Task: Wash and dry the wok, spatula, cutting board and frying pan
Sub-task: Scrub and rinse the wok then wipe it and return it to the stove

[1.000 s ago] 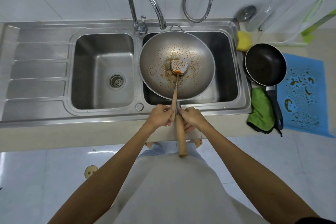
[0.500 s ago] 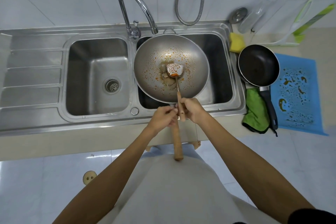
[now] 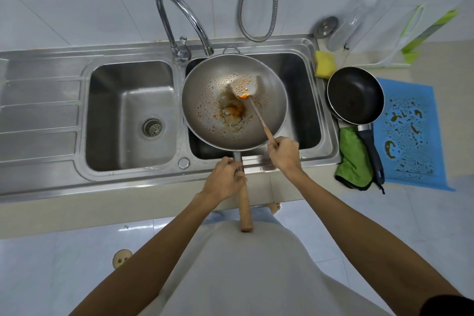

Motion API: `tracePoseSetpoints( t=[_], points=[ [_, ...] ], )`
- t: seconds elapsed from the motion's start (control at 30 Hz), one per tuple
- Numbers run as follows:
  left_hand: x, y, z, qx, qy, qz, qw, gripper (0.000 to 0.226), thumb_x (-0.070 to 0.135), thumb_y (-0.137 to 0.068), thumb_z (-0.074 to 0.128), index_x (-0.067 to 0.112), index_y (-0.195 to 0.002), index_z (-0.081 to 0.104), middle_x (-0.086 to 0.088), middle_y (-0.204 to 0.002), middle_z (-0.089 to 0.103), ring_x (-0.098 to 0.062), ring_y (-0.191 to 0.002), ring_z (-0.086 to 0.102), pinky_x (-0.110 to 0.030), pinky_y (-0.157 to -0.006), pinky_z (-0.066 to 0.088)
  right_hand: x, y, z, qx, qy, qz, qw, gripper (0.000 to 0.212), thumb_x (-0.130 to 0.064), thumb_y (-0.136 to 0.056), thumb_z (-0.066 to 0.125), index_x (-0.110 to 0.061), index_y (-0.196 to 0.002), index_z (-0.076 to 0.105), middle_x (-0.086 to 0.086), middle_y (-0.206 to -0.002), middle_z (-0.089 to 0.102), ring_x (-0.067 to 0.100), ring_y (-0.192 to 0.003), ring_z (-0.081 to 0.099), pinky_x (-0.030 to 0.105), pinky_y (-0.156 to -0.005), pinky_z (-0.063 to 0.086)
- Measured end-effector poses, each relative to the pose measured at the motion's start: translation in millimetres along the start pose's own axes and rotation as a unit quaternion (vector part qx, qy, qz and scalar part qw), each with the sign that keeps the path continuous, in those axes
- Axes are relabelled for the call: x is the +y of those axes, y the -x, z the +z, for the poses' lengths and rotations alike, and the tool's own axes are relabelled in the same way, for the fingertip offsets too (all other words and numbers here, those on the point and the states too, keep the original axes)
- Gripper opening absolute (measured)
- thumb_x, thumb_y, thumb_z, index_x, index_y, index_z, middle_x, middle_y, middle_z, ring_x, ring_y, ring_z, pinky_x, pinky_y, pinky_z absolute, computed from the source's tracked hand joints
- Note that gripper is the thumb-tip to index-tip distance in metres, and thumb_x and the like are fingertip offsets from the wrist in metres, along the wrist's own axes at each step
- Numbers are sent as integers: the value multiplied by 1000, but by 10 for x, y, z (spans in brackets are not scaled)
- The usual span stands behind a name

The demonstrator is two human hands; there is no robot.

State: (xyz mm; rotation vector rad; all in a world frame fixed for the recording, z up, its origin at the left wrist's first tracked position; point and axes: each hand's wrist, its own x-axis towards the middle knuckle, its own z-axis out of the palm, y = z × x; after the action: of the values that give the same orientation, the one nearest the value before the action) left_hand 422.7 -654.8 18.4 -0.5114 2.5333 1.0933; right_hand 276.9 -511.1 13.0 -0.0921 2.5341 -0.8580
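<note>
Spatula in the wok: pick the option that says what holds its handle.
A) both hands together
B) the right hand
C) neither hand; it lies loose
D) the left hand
B: the right hand grips the wooden handle of the spatula, while the left hand holds the long handle of the wok.

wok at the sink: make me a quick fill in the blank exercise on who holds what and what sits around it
1. The person's right grip holds the ____ by its handle, blade over the wok.
2. The left grip is closed round the wok's wooden ____.
3. The wok sits over the ____ basin of the sink.
4. The frying pan has its handle lying across a ____ cloth.
Missing words: spatula; handle; right; green.
</note>
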Motion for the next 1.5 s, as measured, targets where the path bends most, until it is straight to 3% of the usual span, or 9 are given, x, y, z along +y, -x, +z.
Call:
tracePoseSetpoints(
  t=[0.13,0.23,0.4,0.67,0.9,1.07,1.23,1.37,1.5],
  points=[
    [8,-63,3,1,-17,-5,1000,39,28,-92,68,11,-126,65,-9,-124,51,-25,-114,53,-40,-97,49,74,-161,-327,47,-9,-16,999,22,-21,-97,64,-2,-100,75,8,-80,70,15,-67,65,28,-72,56],
    [38,-123,-4,5,-27,-5,1000,36,27,-90,70,7,-120,66,-10,-117,51,-27,-108,54,-42,-94,50,120,-295,-550,85,21,-25,996,24,-22,-96,61,-2,-96,75,14,-79,71,29,-75,66,37,-74,55],
    [55,-169,25,17,-28,-10,999,40,25,-89,72,6,-123,64,-11,-116,52,-28,-104,56,-42,-90,51,262,-519,-719,126,63,6,990,27,-25,-96,58,-2,-94,74,18,-81,70,35,-77,64,35,-66,47],
    [53,-87,120,58,6,-29,998,44,23,-92,70,7,-131,57,-9,-117,53,-24,-101,57,-39,-92,52,563,-786,-580,70,73,33,994,29,-22,-99,56,3,-96,71,23,-89,69,35,-80,63,30,-65,38],
    [110,-43,248,107,47,-94,989,33,21,-94,66,9,-124,59,-7,-115,58,-22,-98,58,-36,-88,50,666,-1038,-403,10,82,67,994,34,-24,-99,56,8,-108,65,31,-112,64,46,-106,61,45,-91,50],
    [156,-55,318,141,38,-118,982,24,16,-93,66,6,-115,64,-5,-101,58,-21,-87,55,-41,-84,52,642,-1258,-341,-23,67,91,993,35,-23,-99,55,7,-116,63,29,-122,59,47,-109,61,47,-96,52],
    [180,-46,356,163,50,-139,976,23,14,-90,69,4,-110,67,-11,-103,65,-26,-86,63,-43,-81,56,609,-1411,-239,-45,48,112,992,32,-21,-100,56,3,-120,62,25,-124,60,42,-112,62,51,-98,52],
    [159,-52,349,161,57,-141,975,21,15,-89,70,5,-107,68,-8,-101,65,-23,-82,63,-37,-78,56,669,-1455,-184,-45,48,118,991,33,-20,-100,56,4,-122,61,24,-125,60,41,-114,61,50,-100,51],
    [117,-83,302,150,43,-125,980,17,15,-86,72,6,-100,67,-6,-93,65,-19,-77,57,-24,-70,44,670,-1468,-192,-48,43,122,990,37,-25,-98,60,4,-120,62,24,-125,60,42,-112,61,48,-98,52]
  ],
)
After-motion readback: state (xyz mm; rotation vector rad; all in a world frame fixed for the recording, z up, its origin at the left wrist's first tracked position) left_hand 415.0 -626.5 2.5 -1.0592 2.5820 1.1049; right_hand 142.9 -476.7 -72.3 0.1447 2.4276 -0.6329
